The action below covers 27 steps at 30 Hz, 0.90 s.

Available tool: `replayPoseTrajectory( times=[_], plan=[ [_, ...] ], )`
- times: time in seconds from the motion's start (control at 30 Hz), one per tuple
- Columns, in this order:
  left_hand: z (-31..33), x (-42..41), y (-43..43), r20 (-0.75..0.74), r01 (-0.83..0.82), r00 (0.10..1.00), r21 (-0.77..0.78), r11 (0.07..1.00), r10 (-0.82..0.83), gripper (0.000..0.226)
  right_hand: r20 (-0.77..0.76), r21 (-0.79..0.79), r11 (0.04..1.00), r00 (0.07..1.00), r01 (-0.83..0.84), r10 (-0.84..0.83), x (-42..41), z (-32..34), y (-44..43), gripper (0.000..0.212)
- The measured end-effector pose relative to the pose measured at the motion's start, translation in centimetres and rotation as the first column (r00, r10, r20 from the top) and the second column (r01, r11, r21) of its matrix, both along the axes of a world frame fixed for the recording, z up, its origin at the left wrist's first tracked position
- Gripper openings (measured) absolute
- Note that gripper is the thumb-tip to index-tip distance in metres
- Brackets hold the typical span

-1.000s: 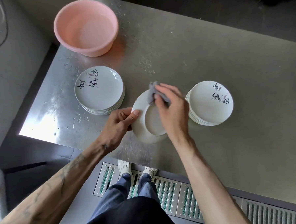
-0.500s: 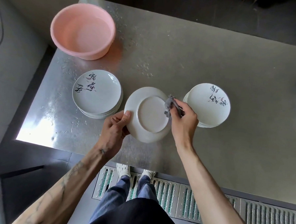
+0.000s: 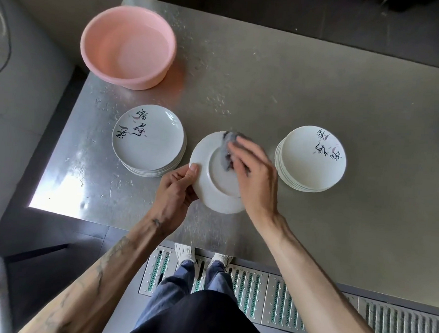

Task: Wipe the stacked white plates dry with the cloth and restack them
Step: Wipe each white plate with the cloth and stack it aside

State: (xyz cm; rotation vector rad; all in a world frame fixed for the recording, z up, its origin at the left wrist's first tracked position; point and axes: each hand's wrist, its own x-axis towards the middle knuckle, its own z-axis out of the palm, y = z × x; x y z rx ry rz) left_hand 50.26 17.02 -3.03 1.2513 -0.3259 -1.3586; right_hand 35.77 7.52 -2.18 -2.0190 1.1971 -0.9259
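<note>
One plate (image 3: 213, 191) meets cloth (image 3: 228, 151) between left stack (image 3: 148, 144) and right stack (image 3: 307, 163), both brush-lettered.

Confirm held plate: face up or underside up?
Underside up: the held plate shows its foot ring and bare base, without the painted characters seen on the left stack and right stack.
</note>
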Motion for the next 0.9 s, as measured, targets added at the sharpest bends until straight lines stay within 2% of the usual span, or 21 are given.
replayPoseTrajectory(
  times=[0.07,0.23,0.4,0.5,0.63,0.7,0.8,0.9],
  plan=[
    [0.0,0.0,-0.1,0.015,-0.014,1.0,0.012,1.0,0.014,0.036,0.014,0.069,0.994,0.996,0.089,-0.09,0.5,0.2,-0.4,0.029],
    [0.0,0.4,-0.4,-0.018,-0.036,0.999,-0.014,0.999,0.035,0.038,0.021,0.003,0.989,0.989,-0.148,0.148,1.3,0.5,2.5,0.031],
    [-0.1,0.7,-0.3,-0.008,-0.043,0.999,0.006,0.999,0.043,0.042,-0.013,0.091,0.994,0.998,0.066,-0.065,1.8,0.3,0.7,0.03],
    [-0.2,0.8,-0.6,-0.022,-0.061,0.998,-0.016,0.998,0.061,0.031,0.003,0.046,0.999,1.0,-0.018,0.018,3.2,0.4,2.8,0.03],
    [0.0,1.1,-0.8,-0.009,-0.091,0.996,-0.026,0.996,0.091,0.03,-0.014,-0.054,0.992,0.993,-0.117,0.117,2.4,-0.6,5.3,0.031],
    [0.1,1.1,-0.8,-0.009,-0.107,0.994,-0.019,0.994,0.106,0.03,-0.004,-0.048,0.996,0.997,-0.08,0.08,1.4,-1.2,5.5,0.033],
    [-0.1,1.0,-0.7,-0.013,-0.123,0.992,0.011,0.992,0.123,0.032,0.039,0.054,0.998,0.998,0.041,-0.043,1.3,-1.1,4.7,0.03],
    [-0.2,0.9,-0.6,-0.018,-0.094,0.995,0.014,0.995,0.094,0.032,0.027,0.022,1.0,0.999,-0.019,0.018,2.7,0.0,3.3,0.029]
  ],
)
